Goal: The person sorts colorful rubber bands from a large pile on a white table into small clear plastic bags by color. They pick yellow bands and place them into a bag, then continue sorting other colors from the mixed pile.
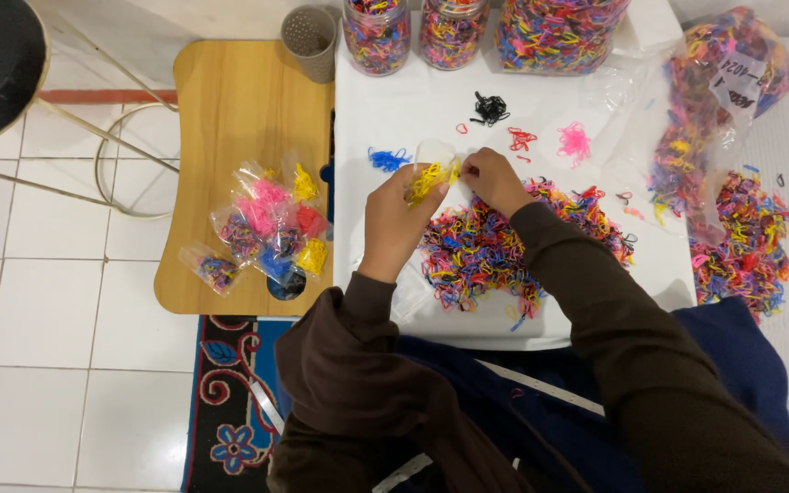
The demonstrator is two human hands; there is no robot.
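Note:
My left hand (pixel 397 222) holds a small clear plastic bag (pixel 433 162) with yellow rubber bands inside, above the white board (pixel 413 110). My right hand (pixel 493 180) pinches at the bag's mouth from the right, fingertips touching it. Just below both hands lies a big mixed pile of coloured rubber bands (pixel 504 246). Small sorted heaps lie beyond: blue (pixel 387 160), black (pixel 489 109), red (pixel 521 139) and pink (pixel 574 141).
A wooden stool top (pixel 230 100) on the left carries several filled little bags (pixel 267 228). Jars of bands (pixel 376 35) and a grey cup (pixel 310 38) stand at the back. A large clear bag of bands (pixel 714 110) and another pile (pixel 746 242) lie right.

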